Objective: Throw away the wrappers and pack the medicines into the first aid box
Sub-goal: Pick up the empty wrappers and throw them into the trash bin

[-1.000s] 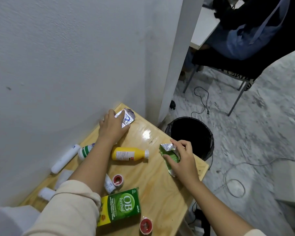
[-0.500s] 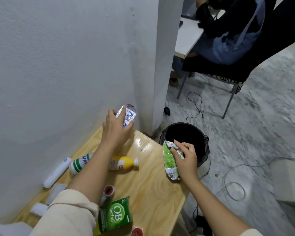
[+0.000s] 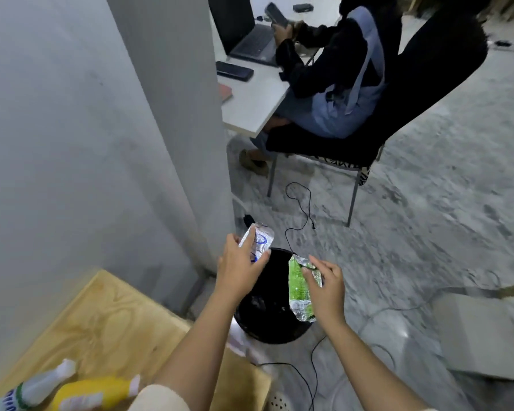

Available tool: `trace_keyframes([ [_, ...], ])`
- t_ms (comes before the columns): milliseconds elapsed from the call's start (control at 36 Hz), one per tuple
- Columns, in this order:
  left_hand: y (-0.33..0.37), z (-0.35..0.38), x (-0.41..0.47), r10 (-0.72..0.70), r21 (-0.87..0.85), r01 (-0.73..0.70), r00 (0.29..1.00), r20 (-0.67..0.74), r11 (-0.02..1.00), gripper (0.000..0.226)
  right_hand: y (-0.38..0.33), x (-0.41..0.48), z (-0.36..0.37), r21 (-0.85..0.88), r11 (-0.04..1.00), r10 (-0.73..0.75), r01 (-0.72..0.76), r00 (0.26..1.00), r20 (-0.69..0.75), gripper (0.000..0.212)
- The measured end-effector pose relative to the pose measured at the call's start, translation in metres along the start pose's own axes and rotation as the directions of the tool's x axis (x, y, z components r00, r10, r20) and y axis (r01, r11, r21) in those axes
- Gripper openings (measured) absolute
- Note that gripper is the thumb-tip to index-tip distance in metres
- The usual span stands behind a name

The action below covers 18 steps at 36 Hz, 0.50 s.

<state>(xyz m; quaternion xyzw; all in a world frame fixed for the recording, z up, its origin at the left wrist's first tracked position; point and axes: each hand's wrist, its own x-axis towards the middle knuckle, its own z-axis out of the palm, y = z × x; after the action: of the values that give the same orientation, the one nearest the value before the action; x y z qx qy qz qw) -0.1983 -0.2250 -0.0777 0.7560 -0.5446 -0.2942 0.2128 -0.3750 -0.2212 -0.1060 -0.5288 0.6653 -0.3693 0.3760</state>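
2 wrappers, 2 bottles (image 3: 72, 393) on tabletop (image 3: 110, 321). Left hand (image 3: 239, 272) fingers pinch silver wrapper (image 3: 257, 241), right hand (image 3: 327, 287) fingers pinch green wrapper (image 3: 298, 287), over black bin (image 3: 272, 327).

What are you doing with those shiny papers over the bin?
A person is throwing away rubbish. The left hand holds a silver-and-blue wrapper and the right hand holds a green wrapper, both above the open black bin on the floor. Neither wrapper has been dropped in yet. Two bottles, a yellow one and a white-and-green one, lie on the wooden table, not packed yet.
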Motion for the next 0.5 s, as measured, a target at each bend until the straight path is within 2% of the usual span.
trace_keyframes([
  [194,-0.018,0.092,0.043,-0.149,0.060,0.140,0.973,0.174,0.988,0.068,0.059,0.061,0.010,-0.046,0.994,0.101,-0.100,0.994,0.032,0.031],
  [333,-0.042,0.139,0.066,-0.229,0.110,0.209,0.946,0.231,0.972,0.069,0.102,0.089,0.030,-0.083,0.981,0.179,-0.175,0.982,0.054,0.031],
  [500,-0.064,0.167,0.083,-0.285,0.166,0.246,0.917,0.280,0.955,0.069,0.144,0.109,0.050,-0.187,0.943,0.310,-0.274,0.930,0.198,0.046],
])
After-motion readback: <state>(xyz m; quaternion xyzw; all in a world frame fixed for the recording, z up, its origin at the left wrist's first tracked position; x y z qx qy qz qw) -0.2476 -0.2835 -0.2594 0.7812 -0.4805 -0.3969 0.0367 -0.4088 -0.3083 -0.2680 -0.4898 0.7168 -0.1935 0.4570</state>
